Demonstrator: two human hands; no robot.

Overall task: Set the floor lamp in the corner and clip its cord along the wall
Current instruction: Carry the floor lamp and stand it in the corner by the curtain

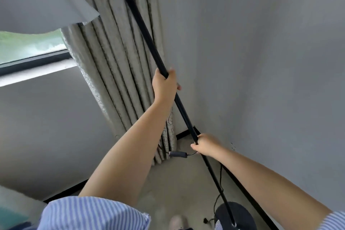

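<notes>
**Q:** While both of your hands are on the lamp, how is each one closed?

**A:** My left hand (165,85) is wrapped fully round the black pole (141,30), high up, thumb over the top and fingers curled behind. My right hand (205,144) is closed round the same pole lower down, just above a small dark switch piece (178,154) that hangs beside it on a short wire.

**Q:** How do you judge the lamp will handle?

**A:** The pole looks thin, rigid and smooth, so I expect it to turn in a loose grip; two spaced hands give leverage against that. The round dark base (233,214), at the bottom of the view near my feet, is probably where most of the weight sits. The pole leans toward the top left, so I judge the lamp bottom-heavy and inclined to swing. The shade is not visible.

**Q:** Where does it stand relative to its goal?

**A:** The base sits on the grey floor (168,183) close to the right-hand wall (261,61), short of the corner where the pleated curtain (115,61) hangs. The thin black cord (221,175) trails loose near the skirting, limp and unclipped; it should be kept clear of the base.
</notes>
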